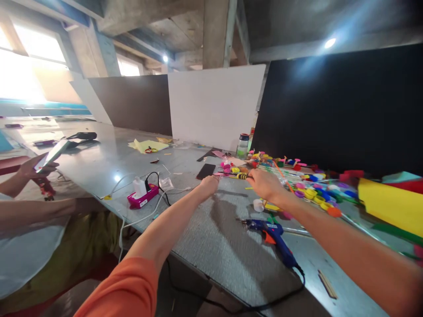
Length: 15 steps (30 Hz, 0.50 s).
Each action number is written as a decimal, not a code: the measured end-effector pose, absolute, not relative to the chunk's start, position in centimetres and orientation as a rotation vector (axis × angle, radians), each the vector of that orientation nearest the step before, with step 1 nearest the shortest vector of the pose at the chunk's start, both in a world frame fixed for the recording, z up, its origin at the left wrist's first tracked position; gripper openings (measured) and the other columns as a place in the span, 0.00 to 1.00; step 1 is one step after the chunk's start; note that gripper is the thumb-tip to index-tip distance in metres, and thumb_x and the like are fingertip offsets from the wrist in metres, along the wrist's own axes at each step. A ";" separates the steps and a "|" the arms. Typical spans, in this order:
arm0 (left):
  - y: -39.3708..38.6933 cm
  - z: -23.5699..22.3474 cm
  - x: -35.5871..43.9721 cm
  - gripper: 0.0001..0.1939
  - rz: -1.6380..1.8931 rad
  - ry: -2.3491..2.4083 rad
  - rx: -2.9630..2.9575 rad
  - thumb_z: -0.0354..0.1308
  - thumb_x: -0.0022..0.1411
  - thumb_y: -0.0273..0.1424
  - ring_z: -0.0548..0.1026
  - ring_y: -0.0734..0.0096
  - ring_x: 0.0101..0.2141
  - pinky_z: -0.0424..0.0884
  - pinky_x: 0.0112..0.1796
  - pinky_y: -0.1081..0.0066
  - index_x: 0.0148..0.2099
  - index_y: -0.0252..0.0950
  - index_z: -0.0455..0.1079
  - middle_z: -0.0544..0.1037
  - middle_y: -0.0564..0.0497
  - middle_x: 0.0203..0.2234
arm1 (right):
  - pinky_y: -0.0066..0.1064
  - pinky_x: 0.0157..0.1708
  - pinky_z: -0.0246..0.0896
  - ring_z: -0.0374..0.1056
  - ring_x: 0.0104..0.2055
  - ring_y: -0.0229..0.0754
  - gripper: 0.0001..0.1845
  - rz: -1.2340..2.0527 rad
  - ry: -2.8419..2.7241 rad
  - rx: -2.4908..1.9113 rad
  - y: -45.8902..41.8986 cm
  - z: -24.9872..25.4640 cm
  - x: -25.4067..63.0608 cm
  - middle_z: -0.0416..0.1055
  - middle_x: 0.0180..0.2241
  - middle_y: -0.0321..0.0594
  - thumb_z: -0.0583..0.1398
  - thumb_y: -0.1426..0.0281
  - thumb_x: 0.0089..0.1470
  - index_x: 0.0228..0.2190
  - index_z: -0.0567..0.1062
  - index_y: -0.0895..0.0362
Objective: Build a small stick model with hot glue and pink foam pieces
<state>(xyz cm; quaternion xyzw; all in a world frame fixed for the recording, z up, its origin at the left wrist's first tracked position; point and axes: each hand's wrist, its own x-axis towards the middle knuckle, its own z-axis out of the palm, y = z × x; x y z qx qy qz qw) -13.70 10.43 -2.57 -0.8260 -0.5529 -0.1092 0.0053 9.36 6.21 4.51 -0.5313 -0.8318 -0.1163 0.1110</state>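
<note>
My right hand (264, 184) is closed round the end of a screwdriver (242, 176) with a yellow-and-black handle. Its thin shaft points left, towards my left hand (209, 186). The fingers of that hand are pinched together near the shaft's tip, with a bit of pink showing beside them; what they hold is too small to name. Just behind my left hand a dark phone (205, 171) lies flat on the grey table (201, 237). A blue glue gun (274, 235) with an orange trigger lies in front of my right hand, its nozzle pointing left.
Many colourful caps and sticks (312, 193) spread over the right side, beside yellow sheets (391, 207). A bottle (243, 146) stands at the back. Left are a pink power strip (143, 197) with cables and a seated person's hand (33, 169) holding a phone or tablet.
</note>
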 end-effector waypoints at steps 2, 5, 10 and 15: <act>10.2 -2.5 -14.5 0.19 -0.198 -1.756 -2.647 0.58 0.69 0.37 0.75 0.59 0.49 0.76 0.48 0.55 0.58 0.34 0.68 0.73 0.43 0.53 | 0.34 0.36 0.58 0.75 0.45 0.50 0.14 -0.336 -2.439 -1.570 6.1 4.8 9.6 0.79 0.43 0.50 0.53 0.67 0.67 0.41 0.76 0.61; 9.6 -2.5 -15.7 0.18 -0.043 -1.756 -2.730 0.59 0.69 0.37 0.76 0.60 0.47 0.76 0.47 0.57 0.56 0.33 0.70 0.75 0.44 0.50 | 0.35 0.37 0.58 0.75 0.45 0.50 0.14 -0.326 -2.439 -1.573 6.2 5.0 10.0 0.79 0.43 0.51 0.53 0.67 0.67 0.41 0.76 0.61; 9.4 -2.6 -16.2 0.12 0.052 -1.705 -2.813 0.59 0.68 0.34 0.77 0.64 0.43 0.76 0.47 0.60 0.48 0.31 0.74 0.78 0.46 0.43 | 0.34 0.36 0.58 0.75 0.45 0.51 0.14 -0.312 -2.460 -1.556 6.6 4.7 9.9 0.79 0.43 0.51 0.54 0.66 0.67 0.42 0.76 0.61; 10.3 -2.3 -15.5 0.18 0.161 -1.716 -2.826 0.58 0.69 0.37 0.76 0.61 0.48 0.76 0.47 0.56 0.56 0.34 0.69 0.74 0.43 0.52 | 0.35 0.34 0.58 0.76 0.44 0.52 0.14 -0.319 -2.461 -1.544 6.6 4.6 9.6 0.79 0.42 0.51 0.54 0.66 0.67 0.42 0.76 0.61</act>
